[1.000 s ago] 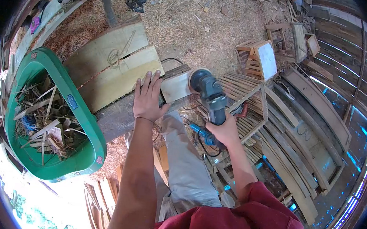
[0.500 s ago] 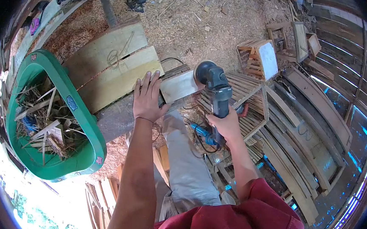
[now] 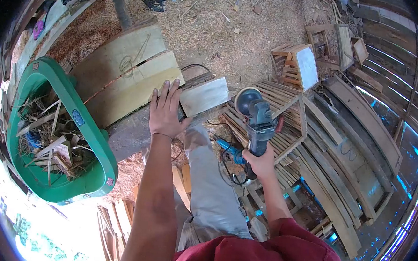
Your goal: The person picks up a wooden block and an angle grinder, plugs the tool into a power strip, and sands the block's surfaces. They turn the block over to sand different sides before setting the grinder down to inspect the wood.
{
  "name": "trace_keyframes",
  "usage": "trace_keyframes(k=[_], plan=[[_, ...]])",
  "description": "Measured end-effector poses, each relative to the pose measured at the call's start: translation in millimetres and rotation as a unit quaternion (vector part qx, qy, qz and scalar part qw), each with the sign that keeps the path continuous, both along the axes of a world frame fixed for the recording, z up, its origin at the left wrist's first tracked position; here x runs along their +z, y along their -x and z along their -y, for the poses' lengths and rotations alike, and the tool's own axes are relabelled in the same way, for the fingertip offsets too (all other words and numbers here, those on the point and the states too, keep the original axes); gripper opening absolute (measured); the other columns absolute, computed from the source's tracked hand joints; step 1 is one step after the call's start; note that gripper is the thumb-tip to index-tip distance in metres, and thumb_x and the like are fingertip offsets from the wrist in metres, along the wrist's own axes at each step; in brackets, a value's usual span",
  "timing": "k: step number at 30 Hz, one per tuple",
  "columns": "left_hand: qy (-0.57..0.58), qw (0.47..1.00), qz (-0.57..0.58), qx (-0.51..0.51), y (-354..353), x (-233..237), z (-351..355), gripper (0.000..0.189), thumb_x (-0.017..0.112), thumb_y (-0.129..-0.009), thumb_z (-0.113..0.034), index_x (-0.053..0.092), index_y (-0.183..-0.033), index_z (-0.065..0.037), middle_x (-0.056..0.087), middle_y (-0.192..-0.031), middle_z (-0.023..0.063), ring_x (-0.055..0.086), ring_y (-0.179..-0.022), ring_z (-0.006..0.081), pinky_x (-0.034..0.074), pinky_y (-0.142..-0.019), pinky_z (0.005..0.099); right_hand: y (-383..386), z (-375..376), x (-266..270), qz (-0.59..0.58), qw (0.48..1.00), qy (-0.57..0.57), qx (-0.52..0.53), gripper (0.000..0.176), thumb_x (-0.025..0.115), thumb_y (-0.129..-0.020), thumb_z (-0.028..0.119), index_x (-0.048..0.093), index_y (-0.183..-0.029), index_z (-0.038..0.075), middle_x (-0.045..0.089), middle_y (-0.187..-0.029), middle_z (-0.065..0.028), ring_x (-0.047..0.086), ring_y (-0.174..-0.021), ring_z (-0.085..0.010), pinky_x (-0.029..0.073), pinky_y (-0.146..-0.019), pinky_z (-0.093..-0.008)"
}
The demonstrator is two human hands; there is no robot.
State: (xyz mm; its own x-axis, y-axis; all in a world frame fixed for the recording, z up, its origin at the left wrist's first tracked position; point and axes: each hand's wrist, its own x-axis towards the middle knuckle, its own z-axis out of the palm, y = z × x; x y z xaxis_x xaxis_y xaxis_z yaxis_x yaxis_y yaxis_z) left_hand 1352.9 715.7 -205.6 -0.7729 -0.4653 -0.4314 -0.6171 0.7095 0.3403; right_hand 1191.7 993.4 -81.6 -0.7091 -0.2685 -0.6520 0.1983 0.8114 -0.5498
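My left hand [image 3: 165, 112] lies flat with fingers stretched out, over the right edge of a pale wooden board [image 3: 146, 85] on the bench. Just right of its fingers, a short light wooden piece [image 3: 204, 97] sticks out past the bench end. My right hand [image 3: 261, 162] is wrapped round the body of an angle grinder [image 3: 259, 122]. The grinder's round disc [image 3: 248, 100] faces up and left, a little apart from the short piece's right end. Whether the disc is spinning cannot be seen.
A green plastic tub [image 3: 71, 92] full of wood scraps stands at the left. Slatted wooden frames [image 3: 257, 105] and long boards [image 3: 343, 154] fill the right side. A blue power tool [image 3: 232, 150] with a dark cable lies near my leg. Shavings cover the floor [image 3: 215, 39].
The grinder in my right hand has moved right and slightly down, off the short piece's end, which now shows fully. My left hand stays nearly in place.
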Motion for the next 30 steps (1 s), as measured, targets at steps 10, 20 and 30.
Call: trace_keyframes(k=[10, 20, 30], plan=[[0.0, 1.0, 0.022, -0.003, 1.7, 3.7, 0.6, 0.103, 0.082, -0.08, -0.058, 0.039, -0.162, -0.012, 0.021, -0.18, 0.0003, 0.013, -0.168, 0.0243, 0.011, -0.136, 0.0547, 2.2, 48.9, -19.3, 0.041, 0.994, -0.005, 0.105, 0.042, 0.086, -0.077, 0.012, 0.067, -0.113, 0.001, 0.07, -0.09, -0.0037, 0.064, -0.077, -0.0151, 0.056, -0.075, -0.0355], [-0.004, 1.0, 0.027, -0.009, 0.1, 3.8, 2.0, 0.104, 0.082, -0.08, -0.059, 0.038, -0.162, -0.013, 0.02, -0.181, -0.0013, 0.012, -0.168, 0.0242, 0.011, -0.136, 0.0549, -0.5, 45.4, -10.4, 0.026, 0.997, -0.012, 0.067, 0.047, 0.087, -0.072, 0.02, 0.071, -0.112, 0.001, 0.074, -0.09, -0.0101, 0.067, -0.079, -0.0218, 0.055, -0.079, -0.0379], [0.003, 1.0, -0.005, -0.003, -3.1, -3.4, 0.2, 0.103, 0.082, -0.081, -0.059, 0.038, -0.162, -0.014, 0.02, -0.181, -0.0009, 0.013, -0.168, 0.0249, 0.011, -0.136, 0.0556, -19.9, 42.5, -0.9, 0.018, 0.994, -0.027, 0.101, 0.045, 0.086, -0.072, 0.019, 0.071, -0.112, 0.003, 0.073, -0.087, -0.0102, 0.067, -0.077, -0.0234, 0.056, -0.078, -0.0391]])
